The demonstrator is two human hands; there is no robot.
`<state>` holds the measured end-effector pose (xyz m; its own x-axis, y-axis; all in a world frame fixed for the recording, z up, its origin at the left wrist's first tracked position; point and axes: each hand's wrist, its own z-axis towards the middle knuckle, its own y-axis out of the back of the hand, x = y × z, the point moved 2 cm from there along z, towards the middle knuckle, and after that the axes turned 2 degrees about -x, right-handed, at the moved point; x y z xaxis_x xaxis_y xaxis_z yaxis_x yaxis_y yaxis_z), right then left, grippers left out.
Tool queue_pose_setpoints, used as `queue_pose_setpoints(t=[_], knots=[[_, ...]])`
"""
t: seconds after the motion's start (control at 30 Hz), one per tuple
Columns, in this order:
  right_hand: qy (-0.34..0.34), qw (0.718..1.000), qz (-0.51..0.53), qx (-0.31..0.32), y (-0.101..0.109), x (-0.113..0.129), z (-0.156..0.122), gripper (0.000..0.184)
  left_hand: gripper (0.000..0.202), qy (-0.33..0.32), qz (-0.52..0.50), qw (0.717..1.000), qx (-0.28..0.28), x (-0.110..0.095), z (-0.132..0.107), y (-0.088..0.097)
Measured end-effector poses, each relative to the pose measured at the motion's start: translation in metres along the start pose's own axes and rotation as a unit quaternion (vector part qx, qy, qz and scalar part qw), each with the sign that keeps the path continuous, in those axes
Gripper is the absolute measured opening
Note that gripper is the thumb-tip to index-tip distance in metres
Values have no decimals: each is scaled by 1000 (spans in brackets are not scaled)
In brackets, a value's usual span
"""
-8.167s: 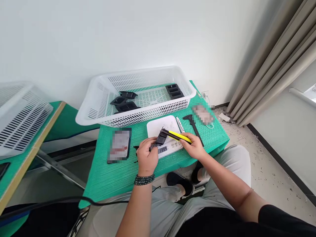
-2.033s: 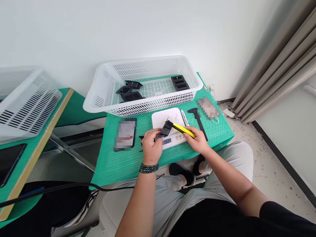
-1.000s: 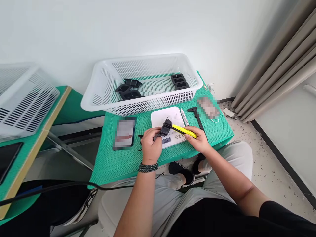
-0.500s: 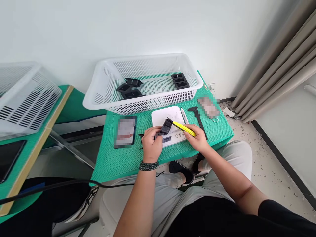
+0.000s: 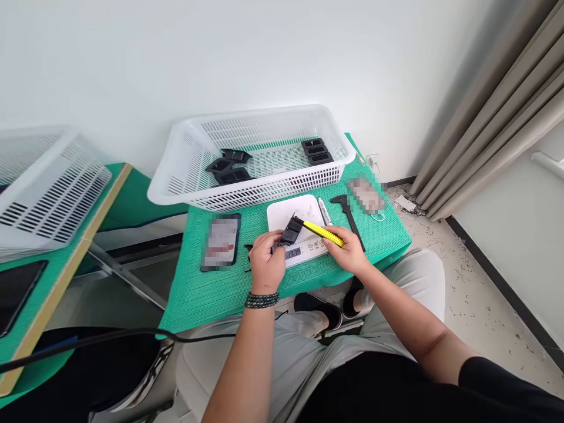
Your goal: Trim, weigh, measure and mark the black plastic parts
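Note:
My left hand (image 5: 265, 265) is closed around a small black plastic part (image 5: 291, 232), holding it over the front of a white digital scale (image 5: 294, 212). My right hand (image 5: 351, 251) grips a yellow utility knife (image 5: 323, 233) whose tip rests against the black part. The scale's display (image 5: 293, 253) is lit, just below the part. Both hands work above the green mat (image 5: 211, 291) on the small table.
A white slotted basket (image 5: 253, 191) at the back holds several black parts (image 5: 230, 167). A phone (image 5: 221, 241) lies left of the scale; a pen (image 5: 325, 210), a black caliper (image 5: 349, 214) and a blurred item (image 5: 365, 194) lie right. Another basket (image 5: 42, 188) stands at far left.
Both hands stay on the part and knife over the scale, with only small shifts. The scale reading keeps changing. The view has drifted slightly.

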<state>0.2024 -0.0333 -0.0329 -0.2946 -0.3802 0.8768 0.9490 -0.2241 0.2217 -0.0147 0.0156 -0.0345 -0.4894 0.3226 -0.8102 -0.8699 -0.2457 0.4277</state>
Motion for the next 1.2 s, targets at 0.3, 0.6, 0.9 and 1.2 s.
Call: queue_pose_setpoints(t=[0.3, 0.6, 0.9, 1.2], knots=[[18, 999, 14, 32, 2, 3, 0, 30, 25, 0, -8, 1000, -2, 1, 0, 0], [19, 1000, 7, -7, 0, 1, 0, 28, 26, 11, -8, 1000, 5, 0, -1, 1], [13, 1000, -5, -9, -1, 1, 0, 27, 27, 5, -9, 1000, 2, 0, -1, 1], [-5, 999, 9, -41, -5, -5, 1, 28, 25, 11, 4, 1000, 10, 2, -1, 1]])
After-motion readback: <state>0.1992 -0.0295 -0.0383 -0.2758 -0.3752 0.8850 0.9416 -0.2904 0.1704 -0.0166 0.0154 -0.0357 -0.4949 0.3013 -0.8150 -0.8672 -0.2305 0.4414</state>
